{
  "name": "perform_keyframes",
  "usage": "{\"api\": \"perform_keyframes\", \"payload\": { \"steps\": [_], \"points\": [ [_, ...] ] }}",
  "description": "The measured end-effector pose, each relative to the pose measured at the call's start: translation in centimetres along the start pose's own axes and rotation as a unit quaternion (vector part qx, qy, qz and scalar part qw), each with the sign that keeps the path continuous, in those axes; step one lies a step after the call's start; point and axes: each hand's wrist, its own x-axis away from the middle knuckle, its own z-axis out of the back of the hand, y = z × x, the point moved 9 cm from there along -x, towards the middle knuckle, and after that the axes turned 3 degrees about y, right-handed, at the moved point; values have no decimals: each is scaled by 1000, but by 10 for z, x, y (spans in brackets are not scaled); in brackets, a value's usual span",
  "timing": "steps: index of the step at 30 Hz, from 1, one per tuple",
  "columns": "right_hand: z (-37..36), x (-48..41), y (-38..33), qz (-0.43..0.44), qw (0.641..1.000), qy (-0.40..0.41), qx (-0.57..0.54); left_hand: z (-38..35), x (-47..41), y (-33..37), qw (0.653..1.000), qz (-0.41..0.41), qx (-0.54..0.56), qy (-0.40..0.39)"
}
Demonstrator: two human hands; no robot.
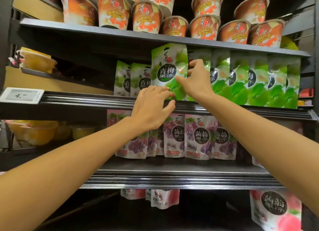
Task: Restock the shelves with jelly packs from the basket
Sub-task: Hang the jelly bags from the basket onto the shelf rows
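A green jelly pack (168, 65) stands upright at the front of the middle shelf (86, 97), taller in view than its neighbours. My right hand (195, 80) grips its right edge, thumb across the front and fingers behind. My left hand (151, 108) rests at its lower left corner, fingers spread over the shelf rail and touching the pack's bottom. More green jelly packs (255, 82) stand in a row to the right, and two (131, 80) sit to the left behind it. The basket is out of view.
Purple grape jelly packs (198, 137) fill the shelf below, and pink packs (274, 210) sit lower still. Orange cups (146, 16) crowd the top shelf. A white price tag (21, 95) clips to the rail at left. Yellow fruit cups (34, 132) sit lower left.
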Motion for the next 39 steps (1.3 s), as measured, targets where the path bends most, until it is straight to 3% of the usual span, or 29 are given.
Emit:
{"api": "perform_keyframes", "payload": {
  "steps": [3, 7, 13, 17, 22, 28, 33, 36, 39],
  "points": [
    [10, 8, -2, 49, 998, 32, 6, 4, 2, -2, 1000, 0, 20, 3],
    [23, 24, 7, 47, 998, 52, -7, 20, 14, -6, 993, 29, 104, 40],
    [35, 99, 19, 53, 994, 53, -75, 31, 72, -11, 958, 103, 254, 87],
    [26, 180, 52, -7, 994, 12, -113, 24, 140, -14, 935, 154, 306, 88],
    [0, 329, 119, -159, 973, -82, -149, -25, 279, -5, 872, 279, 399, -47],
    [-28, 580, 215, -378, 890, -234, -104, -100, 523, 15, 747, 470, 417, -217],
    [-24, 788, 293, -542, 764, -350, -22, -136, 755, 50, 626, 617, 342, -332],
    [-9, 906, 334, -581, 692, -426, 52, -147, 882, 86, 553, 682, 301, -372],
    [7, 1011, 370, -622, 634, -449, 104, -158, 992, 128, 467, 745, 268, -394]
  ]
}}
